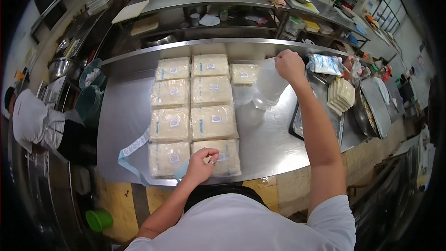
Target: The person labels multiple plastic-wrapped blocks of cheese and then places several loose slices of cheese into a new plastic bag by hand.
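While right hand (291,67) pinches translucent bag (269,86), left hand (201,165) pinches, perhaps on pale-blue strip (134,147).

Your worktable (123,116), across the middle of the frame, looks like smooth brushed metal, throwing back bright glare at centre right. The flat packets (212,89) at centre wear clear, glossy plastic film, slightly wrinkled; their white labels (215,118) look like smooth paper. Your right hand (290,65) grips a thin, translucent plastic bag (270,83), shiny and creased. The pale-blue strip (130,150) at lower left of centre appears smooth and slightly glossy. Your shirt (232,225) is matt white cloth; the green bucket (99,220), lower left, looks like smooth plastic.
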A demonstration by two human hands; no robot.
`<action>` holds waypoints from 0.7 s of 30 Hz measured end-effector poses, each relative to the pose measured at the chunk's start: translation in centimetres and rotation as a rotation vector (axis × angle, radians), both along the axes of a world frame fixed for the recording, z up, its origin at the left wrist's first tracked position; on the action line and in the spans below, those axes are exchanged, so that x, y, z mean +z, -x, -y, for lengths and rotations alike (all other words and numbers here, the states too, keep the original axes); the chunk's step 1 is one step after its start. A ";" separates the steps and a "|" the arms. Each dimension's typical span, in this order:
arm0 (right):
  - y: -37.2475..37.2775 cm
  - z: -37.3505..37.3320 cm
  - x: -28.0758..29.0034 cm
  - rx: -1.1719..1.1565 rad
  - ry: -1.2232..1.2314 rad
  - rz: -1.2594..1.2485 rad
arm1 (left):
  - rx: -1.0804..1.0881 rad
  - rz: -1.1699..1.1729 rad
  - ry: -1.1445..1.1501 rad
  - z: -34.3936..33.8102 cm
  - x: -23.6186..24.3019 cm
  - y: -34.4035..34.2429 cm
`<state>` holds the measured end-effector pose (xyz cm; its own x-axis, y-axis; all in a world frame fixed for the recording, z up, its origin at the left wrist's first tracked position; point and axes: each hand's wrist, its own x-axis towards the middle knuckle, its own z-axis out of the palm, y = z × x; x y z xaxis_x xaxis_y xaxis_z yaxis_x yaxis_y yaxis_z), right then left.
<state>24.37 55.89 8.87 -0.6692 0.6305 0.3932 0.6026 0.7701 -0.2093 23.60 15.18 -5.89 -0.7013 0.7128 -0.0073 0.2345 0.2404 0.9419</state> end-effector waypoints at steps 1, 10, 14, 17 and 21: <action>0.0 -0.2 0.1 0.030 0.014 -0.069 | 0.026 0.018 0.016 -0.5 0.1 -0.8; -3.3 1.6 7.3 0.168 0.235 -0.810 | 0.053 0.073 0.013 -3.4 0.9 -4.5; -8.6 3.3 10.4 0.221 0.489 -1.225 | -0.016 0.131 -0.012 -5.8 1.1 -3.4; -13.4 5.3 9.0 0.181 0.700 -1.313 | -0.097 0.317 -0.271 -9.9 2.3 -2.7; -17.0 7.7 1.3 -0.035 0.690 -1.276 | -0.480 -0.507 -0.394 -11.5 0.8 -1.7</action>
<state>41.38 48.23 10.22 -0.0830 0.9455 0.3150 -0.2585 0.2848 -0.9231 25.29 26.67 -5.09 -0.1681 0.8213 0.5452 0.6505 -0.3231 0.6874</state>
